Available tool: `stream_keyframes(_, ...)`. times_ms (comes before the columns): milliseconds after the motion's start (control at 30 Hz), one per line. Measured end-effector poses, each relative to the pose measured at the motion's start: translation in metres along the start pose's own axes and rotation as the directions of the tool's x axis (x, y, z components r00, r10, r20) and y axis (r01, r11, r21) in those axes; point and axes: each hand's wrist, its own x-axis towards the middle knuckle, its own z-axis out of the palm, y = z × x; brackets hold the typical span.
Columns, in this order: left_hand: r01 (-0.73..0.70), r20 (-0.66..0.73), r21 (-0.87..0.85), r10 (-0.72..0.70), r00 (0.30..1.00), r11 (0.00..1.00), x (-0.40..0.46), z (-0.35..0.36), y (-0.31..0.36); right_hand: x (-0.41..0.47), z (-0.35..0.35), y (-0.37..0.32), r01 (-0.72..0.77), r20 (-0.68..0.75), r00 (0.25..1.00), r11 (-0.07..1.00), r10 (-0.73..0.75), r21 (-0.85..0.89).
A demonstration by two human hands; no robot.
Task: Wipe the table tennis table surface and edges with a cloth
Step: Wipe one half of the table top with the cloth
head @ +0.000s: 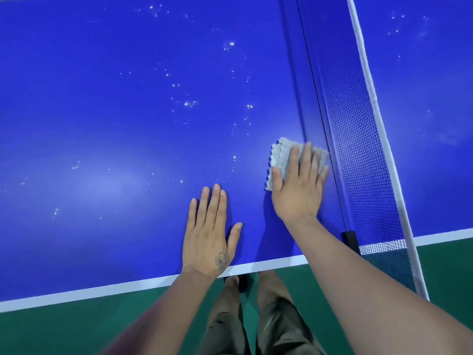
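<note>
While the left hand [208, 230] rests flat, fingers straight, on the blue table tennis table [115, 124] near its white edge line [102, 290], the right hand [298, 185] presses a grey cloth [280, 155] with straight fingers, just beside the net [358, 139].

Both forearms bare, no sleeves in view; left hand [208, 237], lower centre of frame, carries a small dark flower-like tattoo on its back near the wrist; right hand [298, 185], right of centre, unmarked, no rings or watch visible; fingers [213, 201] with short plain nails; trousers [271, 326] at bottom centre, olive-brown fabric with a slight sheen, creased.
</note>
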Motion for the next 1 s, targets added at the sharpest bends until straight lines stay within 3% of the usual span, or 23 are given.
stream_keyframes(200,-0.015,-0.039,-0.04,0.013,0.999,0.999,-0.001,0.001,0.0,-0.017,0.001,-0.047,0.211,0.052,0.977,0.976,-0.208,-0.053)
stream_keyframes(367,-0.018,-0.127,-0.142,0.0,0.992,0.99,0.004,0.001,-0.005,-0.061,0.001,-0.035,0.354,0.096,0.932,0.935,-0.349,-0.033)
stream_keyframes(533,0.018,-0.231,-0.24,-0.075,0.97,0.971,0.041,-0.015,-0.02,-0.072,-0.003,0.014,0.321,0.053,0.946,0.947,-0.319,-0.022)
stream_keyframes(767,0.024,-0.246,-0.238,-0.084,0.966,0.971,0.117,-0.029,-0.042,0.015,-0.01,0.021,0.049,0.038,0.998,0.999,-0.049,0.006)
stream_keyframes(900,0.01,-0.259,-0.194,-0.061,0.964,0.981,0.149,-0.034,-0.045,0.073,-0.008,-0.021,0.071,0.037,0.997,0.997,-0.071,-0.009)
stream_keyframes(1000,-0.014,-0.28,-0.155,-0.03,0.96,0.988,0.17,-0.035,-0.045,0.081,-0.005,-0.052,0.191,0.026,0.981,0.98,-0.19,-0.057)
